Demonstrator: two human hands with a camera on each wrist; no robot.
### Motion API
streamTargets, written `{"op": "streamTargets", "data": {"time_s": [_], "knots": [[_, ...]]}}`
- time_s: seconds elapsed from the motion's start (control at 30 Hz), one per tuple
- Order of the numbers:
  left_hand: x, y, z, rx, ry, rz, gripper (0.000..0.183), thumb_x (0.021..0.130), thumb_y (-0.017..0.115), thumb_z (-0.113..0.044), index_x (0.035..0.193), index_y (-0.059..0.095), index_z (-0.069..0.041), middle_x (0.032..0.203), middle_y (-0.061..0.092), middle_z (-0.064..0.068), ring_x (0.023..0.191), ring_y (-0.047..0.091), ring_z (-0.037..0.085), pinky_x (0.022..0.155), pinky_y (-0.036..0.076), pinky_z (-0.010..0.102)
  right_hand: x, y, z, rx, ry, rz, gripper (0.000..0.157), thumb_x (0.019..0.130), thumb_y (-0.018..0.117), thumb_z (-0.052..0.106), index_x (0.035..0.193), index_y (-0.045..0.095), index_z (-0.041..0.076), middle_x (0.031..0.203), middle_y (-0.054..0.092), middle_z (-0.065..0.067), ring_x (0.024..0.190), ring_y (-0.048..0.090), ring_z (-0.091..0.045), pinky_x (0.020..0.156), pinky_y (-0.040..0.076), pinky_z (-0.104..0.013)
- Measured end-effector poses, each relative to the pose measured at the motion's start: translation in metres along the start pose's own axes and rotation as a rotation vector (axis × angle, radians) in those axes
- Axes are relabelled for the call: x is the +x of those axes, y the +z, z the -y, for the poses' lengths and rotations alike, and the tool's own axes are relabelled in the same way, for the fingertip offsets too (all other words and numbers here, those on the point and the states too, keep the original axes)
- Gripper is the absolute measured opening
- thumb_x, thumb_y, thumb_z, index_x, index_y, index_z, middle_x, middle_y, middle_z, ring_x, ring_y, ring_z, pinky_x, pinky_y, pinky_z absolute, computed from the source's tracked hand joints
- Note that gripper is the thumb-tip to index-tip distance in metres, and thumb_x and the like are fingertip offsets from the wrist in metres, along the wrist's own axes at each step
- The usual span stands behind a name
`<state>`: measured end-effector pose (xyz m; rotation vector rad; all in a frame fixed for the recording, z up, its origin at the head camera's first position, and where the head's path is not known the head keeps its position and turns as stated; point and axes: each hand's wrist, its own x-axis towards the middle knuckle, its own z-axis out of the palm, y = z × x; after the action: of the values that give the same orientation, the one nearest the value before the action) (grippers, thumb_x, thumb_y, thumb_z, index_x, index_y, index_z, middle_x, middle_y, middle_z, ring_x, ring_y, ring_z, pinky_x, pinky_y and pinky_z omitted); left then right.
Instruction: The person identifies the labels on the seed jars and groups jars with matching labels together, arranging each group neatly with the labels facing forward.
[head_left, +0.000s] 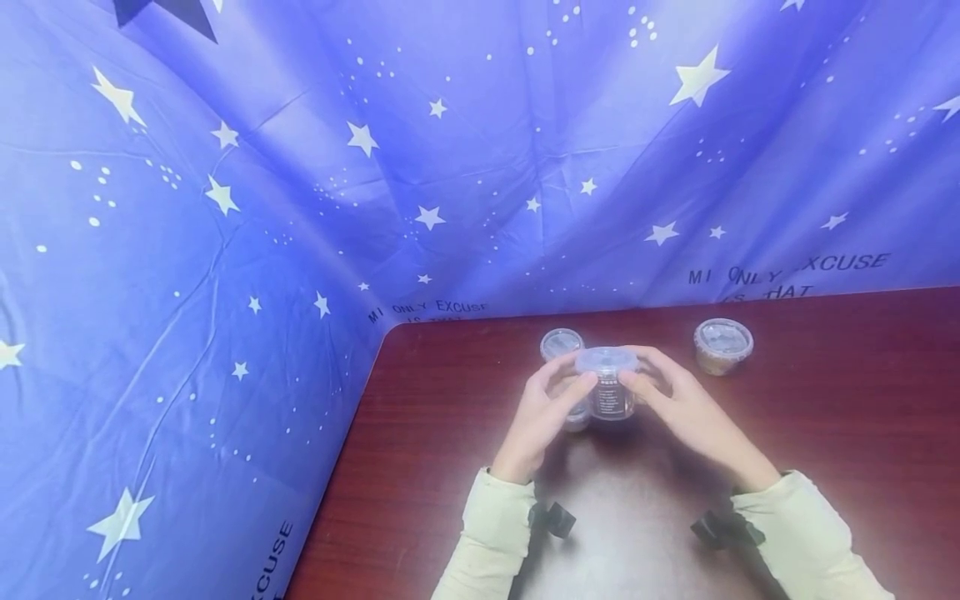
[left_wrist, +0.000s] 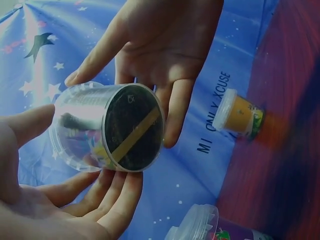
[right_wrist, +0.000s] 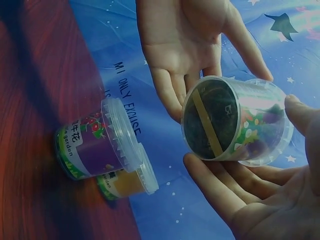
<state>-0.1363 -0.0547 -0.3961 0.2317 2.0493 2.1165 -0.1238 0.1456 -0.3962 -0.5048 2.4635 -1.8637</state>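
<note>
Both hands hold a clear plastic lidded cup [head_left: 611,402] between them, lifted above the table. My left hand [head_left: 538,410] grips its left side and my right hand [head_left: 686,408] its right side, thumbs near the lid [head_left: 606,360]. Dark lettering covers the side facing me. From the left wrist view, the cup's base [left_wrist: 134,127] shows dark contents and a yellowish strip across it. A colourful printed label [right_wrist: 257,122] shows on the far side in the right wrist view.
A lidded cup [head_left: 562,340] stands behind my left hand; another [head_left: 577,419] is partly hidden below it. An orange-labelled cup [left_wrist: 241,115] stands apart at the right. The right wrist view shows a purple-labelled cup [right_wrist: 92,140]. Starry blue cloth [head_left: 450,167] borders the reddish-brown table [head_left: 420,467].
</note>
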Motion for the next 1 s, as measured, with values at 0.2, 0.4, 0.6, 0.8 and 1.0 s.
{"op": "streamTargets", "data": {"time_s": [0.2, 0.4, 0.6, 0.8, 1.0], "knots": [[-0.003, 0.003, 0.0, -0.009, 0.051, -0.054, 0.049, 0.092, 0.07, -0.02, 0.137, 0.053, -0.01, 0.126, 0.062, 0.008, 0.116, 0.061, 0.021, 0.103, 0.05, 0.035, 0.001, 0.003, -0.002, -0.019, -0.002, -0.045, 0.044, 0.104, 0.053, 0.024, 0.142, 0.044, 0.006, 0.128, 0.062, -0.019, 0.108, 0.059, 0.007, 0.09, 0.052, -0.015], [-0.006, 0.009, 0.002, -0.015, 0.029, -0.073, 0.051, 0.089, 0.073, -0.022, 0.135, 0.053, -0.014, 0.123, 0.062, 0.008, 0.109, 0.063, 0.02, 0.087, 0.058, 0.049, 0.001, 0.007, -0.002, -0.073, 0.015, -0.096, 0.043, 0.102, 0.056, 0.027, 0.14, 0.048, 0.008, 0.126, 0.063, -0.018, 0.115, 0.063, -0.03, 0.092, 0.056, -0.026], [-0.005, 0.01, 0.003, -0.012, 0.038, -0.082, 0.05, 0.088, 0.074, -0.022, 0.133, 0.054, -0.014, 0.121, 0.062, 0.008, 0.106, 0.065, 0.021, 0.081, 0.06, 0.042, 0.002, 0.011, 0.0, -0.101, 0.015, -0.122, 0.043, 0.1, 0.059, 0.027, 0.136, 0.049, 0.007, 0.124, 0.064, -0.02, 0.113, 0.064, -0.038, 0.091, 0.057, -0.04], [-0.003, 0.008, 0.003, -0.007, 0.024, -0.074, 0.05, 0.089, 0.073, -0.023, 0.135, 0.053, -0.015, 0.122, 0.063, 0.007, 0.106, 0.065, 0.02, 0.078, 0.06, 0.037, 0.001, 0.01, -0.001, -0.102, 0.006, -0.11, 0.042, 0.101, 0.057, 0.027, 0.136, 0.048, 0.005, 0.124, 0.063, -0.021, 0.112, 0.064, -0.036, 0.087, 0.054, -0.018], [-0.004, 0.005, 0.001, 0.01, 0.056, -0.057, 0.046, 0.093, 0.069, -0.023, 0.135, 0.054, -0.013, 0.126, 0.063, 0.007, 0.115, 0.062, 0.02, 0.098, 0.053, 0.035, 0.001, 0.006, -0.002, -0.016, -0.048, -0.086, 0.038, 0.104, 0.051, 0.018, 0.137, 0.046, -0.001, 0.124, 0.061, -0.023, 0.107, 0.063, -0.001, 0.087, 0.054, -0.015]]}}
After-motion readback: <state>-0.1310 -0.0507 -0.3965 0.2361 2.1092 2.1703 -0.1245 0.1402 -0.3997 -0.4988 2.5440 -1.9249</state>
